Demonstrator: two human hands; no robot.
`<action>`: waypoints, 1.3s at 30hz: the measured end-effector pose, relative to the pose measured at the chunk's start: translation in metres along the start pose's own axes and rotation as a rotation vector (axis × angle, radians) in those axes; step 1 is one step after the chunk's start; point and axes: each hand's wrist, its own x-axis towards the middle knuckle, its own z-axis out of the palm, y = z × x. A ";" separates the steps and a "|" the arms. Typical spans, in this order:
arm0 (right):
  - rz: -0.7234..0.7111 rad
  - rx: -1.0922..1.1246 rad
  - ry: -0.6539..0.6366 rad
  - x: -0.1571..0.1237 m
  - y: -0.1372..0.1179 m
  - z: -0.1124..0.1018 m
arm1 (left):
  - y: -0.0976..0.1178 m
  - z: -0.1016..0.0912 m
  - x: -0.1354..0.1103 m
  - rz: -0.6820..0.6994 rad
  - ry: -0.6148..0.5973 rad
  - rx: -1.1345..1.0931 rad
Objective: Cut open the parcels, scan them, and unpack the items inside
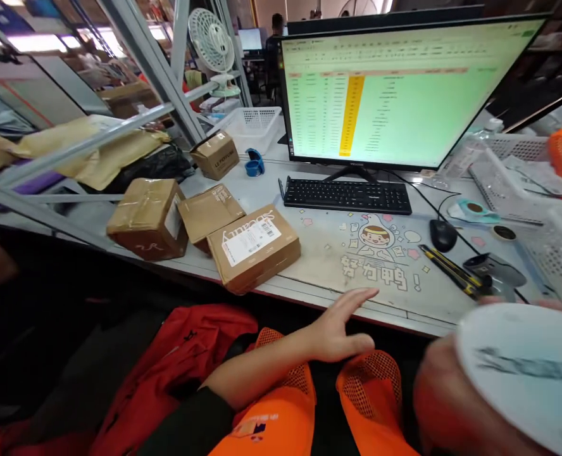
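My left hand hovers at the desk's front edge, above my lap, with its thumb and fingers apart and nothing in it. At the lower right, my right hand is blurred and grips a white round-edged thing with dark printing on it; its kind cannot be made out. Part of this hand is hidden behind the white thing. Closest to my left hand on the desk is a cartoon-printed mat. A labelled cardboard box lies left of the mat's picture.
More cardboard boxes stand at the left beside a metal frame. A keyboard sits below the monitor. Toward the right are a mouse, yellow-black cutters, a scanner and white baskets.
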 end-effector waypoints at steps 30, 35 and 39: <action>-0.553 -0.547 -0.453 0.051 0.027 0.021 | 0.004 -0.011 0.049 -0.440 0.229 -0.823; -0.586 -0.602 -0.630 0.084 0.040 -0.043 | 0.018 -0.033 0.050 -0.605 0.116 -0.724; -0.295 -0.683 -0.404 0.089 0.051 -0.065 | 0.018 -0.029 0.057 -0.622 0.299 -0.669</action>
